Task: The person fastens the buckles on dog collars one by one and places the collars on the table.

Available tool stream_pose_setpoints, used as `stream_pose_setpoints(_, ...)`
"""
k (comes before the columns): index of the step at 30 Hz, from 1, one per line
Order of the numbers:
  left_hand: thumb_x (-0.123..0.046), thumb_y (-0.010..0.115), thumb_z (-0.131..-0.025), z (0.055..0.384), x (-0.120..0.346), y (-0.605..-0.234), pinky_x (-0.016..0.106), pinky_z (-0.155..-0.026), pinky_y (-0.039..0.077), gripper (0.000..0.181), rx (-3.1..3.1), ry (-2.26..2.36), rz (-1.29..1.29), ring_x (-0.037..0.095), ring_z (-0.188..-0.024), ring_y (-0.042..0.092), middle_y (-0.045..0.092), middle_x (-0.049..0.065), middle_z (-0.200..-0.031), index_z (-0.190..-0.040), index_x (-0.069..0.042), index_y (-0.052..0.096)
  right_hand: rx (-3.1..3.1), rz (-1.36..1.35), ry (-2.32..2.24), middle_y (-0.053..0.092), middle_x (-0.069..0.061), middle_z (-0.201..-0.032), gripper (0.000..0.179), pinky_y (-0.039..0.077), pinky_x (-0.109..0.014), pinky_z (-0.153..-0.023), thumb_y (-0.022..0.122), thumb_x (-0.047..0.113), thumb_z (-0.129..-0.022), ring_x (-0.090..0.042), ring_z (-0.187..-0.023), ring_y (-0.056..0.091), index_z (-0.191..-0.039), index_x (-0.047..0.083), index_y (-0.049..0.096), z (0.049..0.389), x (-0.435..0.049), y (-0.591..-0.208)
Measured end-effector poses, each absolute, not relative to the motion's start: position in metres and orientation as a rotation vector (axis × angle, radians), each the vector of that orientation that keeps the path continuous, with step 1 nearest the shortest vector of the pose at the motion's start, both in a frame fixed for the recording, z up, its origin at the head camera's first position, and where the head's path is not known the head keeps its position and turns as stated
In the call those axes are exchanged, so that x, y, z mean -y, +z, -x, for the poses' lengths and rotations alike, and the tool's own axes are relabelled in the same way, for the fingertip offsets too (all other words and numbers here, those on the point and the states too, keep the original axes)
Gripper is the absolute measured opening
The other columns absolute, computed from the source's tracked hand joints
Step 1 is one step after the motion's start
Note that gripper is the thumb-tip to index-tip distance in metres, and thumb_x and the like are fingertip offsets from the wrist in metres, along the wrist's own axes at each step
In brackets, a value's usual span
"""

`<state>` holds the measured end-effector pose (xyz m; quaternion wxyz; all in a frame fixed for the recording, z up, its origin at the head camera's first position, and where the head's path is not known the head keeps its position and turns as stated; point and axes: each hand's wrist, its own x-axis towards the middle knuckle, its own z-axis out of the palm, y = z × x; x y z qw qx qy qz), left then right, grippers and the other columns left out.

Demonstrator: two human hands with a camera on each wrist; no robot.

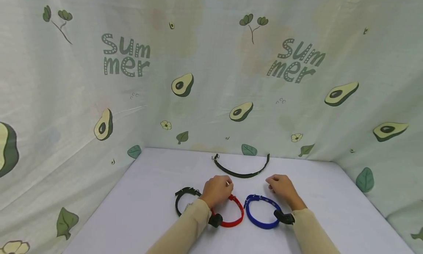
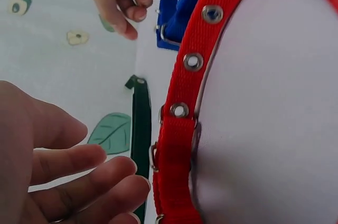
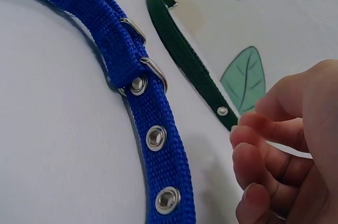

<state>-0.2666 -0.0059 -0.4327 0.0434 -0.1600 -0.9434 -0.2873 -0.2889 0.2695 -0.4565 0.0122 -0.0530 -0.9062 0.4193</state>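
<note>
My left hand [image 1: 216, 189] hovers over the far left side of a buckled red collar [image 1: 231, 224], fingers loosely bent and holding nothing. In the left wrist view the red collar [image 2: 177, 145] shows metal eyelets and rings beside the fingertips [image 2: 138, 184]. My right hand [image 1: 282, 187], loosely curled with nothing in it, is just beyond a buckled blue collar [image 1: 264, 225]. The right wrist view shows the blue collar [image 3: 166, 168] apart from that hand's fingers. An unfastened dark green collar [image 1: 243, 176] lies curved behind both hands.
A looped dark collar [image 1: 177, 204] lies left of the red one, partly hidden by my left arm. All the collars rest on a white table [image 1: 132, 210]. A printed cloth [image 1: 211, 63] with avocados and leaves hangs behind and along the sides.
</note>
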Motion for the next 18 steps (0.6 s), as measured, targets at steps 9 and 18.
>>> stream_pose_setpoints(9, -0.027, 0.064, -0.095, 0.292, 0.008, -0.435, 0.034, -0.067, 0.052, 0.020, 2.907, -0.663, 0.487, 0.013, -0.067, 0.057, 0.067, -0.006, -0.078, -0.101, -0.012, 0.076, 2.776, 0.171, 1.290, 0.063, -0.001, -0.071, 0.024, 0.041, -0.031, -0.065, 0.061, 0.021, -0.095, -0.016, -0.069, 0.055, -0.099, 0.000, 0.071, 0.302, -0.263, -0.467)
stream_pose_setpoints(18, -0.025, 0.062, -0.094, 0.314, 0.013, -0.433, 0.041, -0.076, 0.054, 0.030, 2.973, -0.718, 0.438, 0.018, -0.078, 0.060, 0.073, 0.004, -0.104, -0.119, -0.010, 0.072, 2.772, 0.093, 1.232, 0.068, -0.005, -0.076, 0.033, 0.046, -0.032, -0.063, 0.063, 0.014, -0.093, -0.016, -0.069, 0.061, -0.121, -0.002, 0.065, 0.318, -0.253, -0.469)
